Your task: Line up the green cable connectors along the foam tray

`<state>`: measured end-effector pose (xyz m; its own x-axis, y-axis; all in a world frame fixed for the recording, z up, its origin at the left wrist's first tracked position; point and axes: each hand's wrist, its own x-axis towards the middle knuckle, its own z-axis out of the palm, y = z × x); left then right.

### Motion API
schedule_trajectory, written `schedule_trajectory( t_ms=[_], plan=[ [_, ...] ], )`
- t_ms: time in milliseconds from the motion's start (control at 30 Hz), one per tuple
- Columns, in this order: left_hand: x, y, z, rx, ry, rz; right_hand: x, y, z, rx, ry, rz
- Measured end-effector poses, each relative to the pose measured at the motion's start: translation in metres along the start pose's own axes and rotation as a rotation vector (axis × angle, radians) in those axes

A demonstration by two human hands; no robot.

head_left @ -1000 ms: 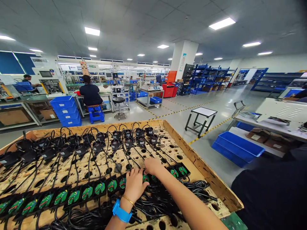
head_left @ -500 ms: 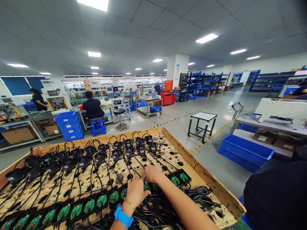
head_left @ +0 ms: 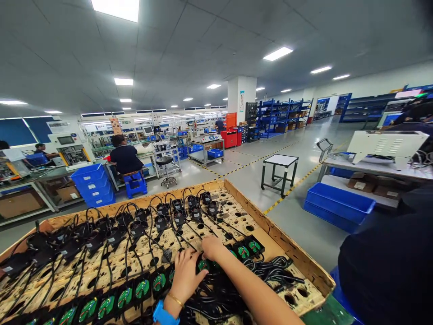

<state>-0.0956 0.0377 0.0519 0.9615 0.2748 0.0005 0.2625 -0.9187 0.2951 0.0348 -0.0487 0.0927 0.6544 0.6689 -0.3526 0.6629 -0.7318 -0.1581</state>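
Tray (head_left: 297,264): tan wood, dark round holes. Modules (head_left: 142,289): black housings, green boards. Cables (head_left: 223,293): black. Wristband (head_left: 164,316): blue. Bracelet (head_left: 175,299): gold. Crates (head_left: 91,185): blue. Floor lines (head_left: 291,189): yellow-black dashes.

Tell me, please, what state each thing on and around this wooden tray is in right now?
left hand: palm down, fingers on the row of green-topped units.
right hand: resting on the same row, fingertips hidden.
green-topped units: lined up side by side, green faces up.
black round units: standing in the tray's holes, cables attached.
black cables: loose, tangled at the near edge.
wooden tray: many holes unfilled.
blue bins: stacked.
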Motion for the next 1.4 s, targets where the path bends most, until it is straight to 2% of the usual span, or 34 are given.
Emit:
schedule_trajectory(
  t_ms=[67, 167, 300, 433, 533, 633, 733, 867, 967, 1100, 1167, 1267, 1400],
  plan=[
    [-0.012, -0.012, 0.004, -0.001, 0.051, -0.070, -0.009, 0.001, 0.003, -0.005, 0.042, 0.005],
    [-0.026, -0.027, 0.004, -0.003, 0.043, -0.182, -0.019, -0.004, 0.006, -0.004, 0.147, 0.007],
    [-0.031, -0.030, -0.005, -0.049, 0.025, -0.195, -0.020, -0.025, 0.010, 0.042, 0.284, -0.056],
    [-0.028, -0.025, -0.010, -0.106, 0.050, -0.185, -0.008, -0.041, 0.016, 0.092, 0.204, -0.142],
    [-0.027, -0.028, -0.006, -0.156, 0.075, -0.149, 0.002, -0.040, 0.021, 0.115, 0.126, -0.165],
    [-0.027, -0.033, -0.002, -0.206, 0.096, -0.106, 0.008, -0.035, 0.028, 0.122, 0.115, -0.195],
    [-0.028, -0.033, 0.001, -0.217, 0.107, -0.096, 0.009, -0.034, 0.034, 0.117, 0.136, -0.210],
    [-0.034, -0.030, -0.001, -0.265, 0.061, -0.105, 0.001, -0.032, 0.042, 0.113, 0.169, -0.243],
    [-0.046, -0.035, -0.009, -0.301, 0.075, -0.203, -0.010, -0.026, 0.054, 0.145, 0.207, -0.275],
    [-0.063, -0.054, -0.022, -0.282, 0.076, -0.352, -0.025, -0.020, 0.081, 0.236, 0.382, -0.319],
    [-0.066, -0.063, -0.022, -0.299, 0.060, -0.330, -0.030, -0.023, 0.093, 0.277, 0.449, -0.357],
    [-0.064, -0.073, -0.015, -0.347, 0.042, -0.242, -0.030, -0.035, 0.105, 0.251, 0.443, -0.399],
    [-0.060, -0.075, -0.005, -0.357, 0.039, -0.214, -0.027, -0.054, 0.116, 0.143, 0.418, -0.339]
  ],
)
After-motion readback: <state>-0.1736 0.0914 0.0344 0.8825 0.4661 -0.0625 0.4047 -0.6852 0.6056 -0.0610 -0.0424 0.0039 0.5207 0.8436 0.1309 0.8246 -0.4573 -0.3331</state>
